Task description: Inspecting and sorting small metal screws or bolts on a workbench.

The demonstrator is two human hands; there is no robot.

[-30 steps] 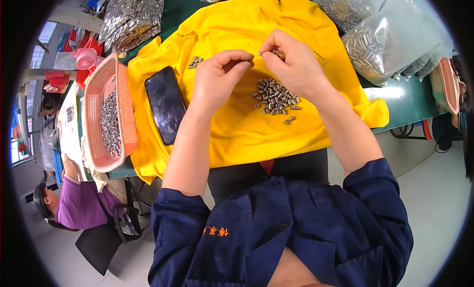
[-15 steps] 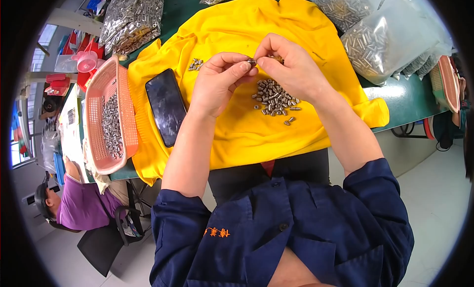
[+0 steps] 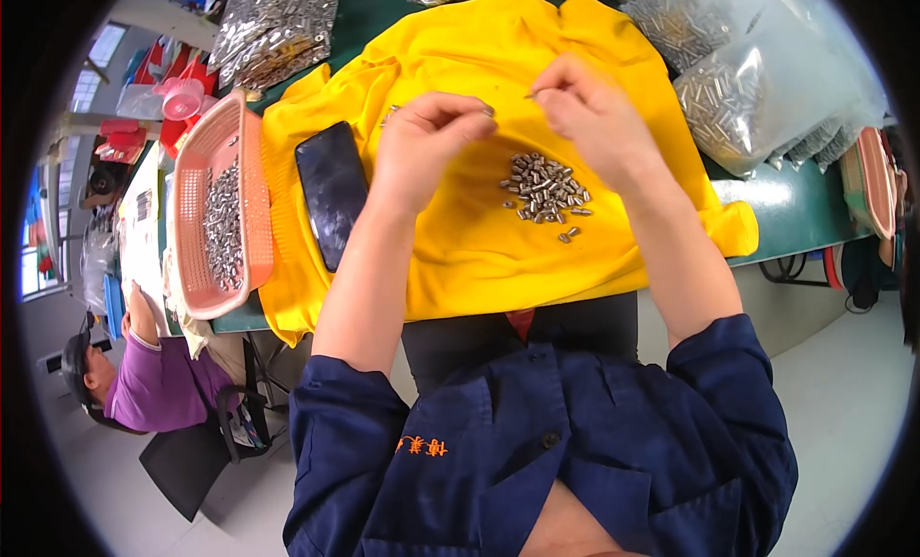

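Note:
A small metal cylinder (image 3: 489, 111) shows at the fingertips of my left hand (image 3: 426, 150), which is closed in a pinch above the yellow cloth (image 3: 479, 260). My right hand (image 3: 596, 121), slightly blurred, is raised apart from it, thumb and forefinger pinched. A tiny dark tip (image 3: 530, 95) sticks out there, too small to name. Below and between both hands lies a loose pile of short metal cylinders (image 3: 546, 188), a few scattered at its near edge. Behind my left hand a few more metal pieces (image 3: 390, 113) are mostly hidden.
Left of my forearm lies a black phone (image 3: 333, 197), beside a pink basket (image 3: 257, 202) of small metal parts. Bags of metal parts (image 3: 273, 34) (image 3: 724, 106) stand at the far left and right. A person in purple (image 3: 168, 389) sits at the left.
My hands have moved apart: the right one went up and to the right. The left still pinches the small metal cylinder. The view has shifted slightly.

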